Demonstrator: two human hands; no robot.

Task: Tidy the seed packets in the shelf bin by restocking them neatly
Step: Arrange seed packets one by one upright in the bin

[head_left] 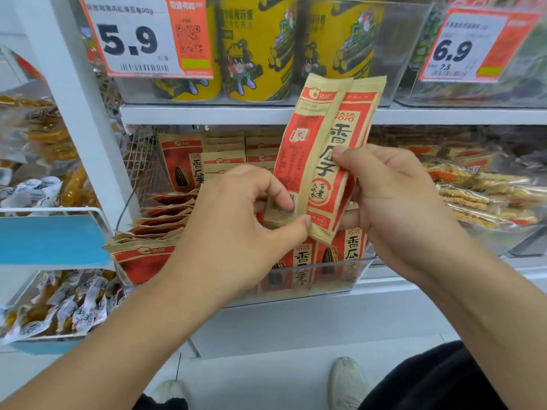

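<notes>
Two seed packets held upright above the shelf bin.

Left hand (245,220) pinches the lower end of the back-facing packet (299,149); right hand (390,199) pinches the front-facing packet (340,161) mid-length. Long axes near vertical, tops tilted right, the two overlapping. Clear bin (349,276) lies directly below and behind the grips, both hands about equally near. Packets tan and red, flat; binned stock (165,223) sprawls leftward.

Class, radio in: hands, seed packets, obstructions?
Left hand and right hand pinching two seed packets above clear bin. Nothing blocking.
</notes>
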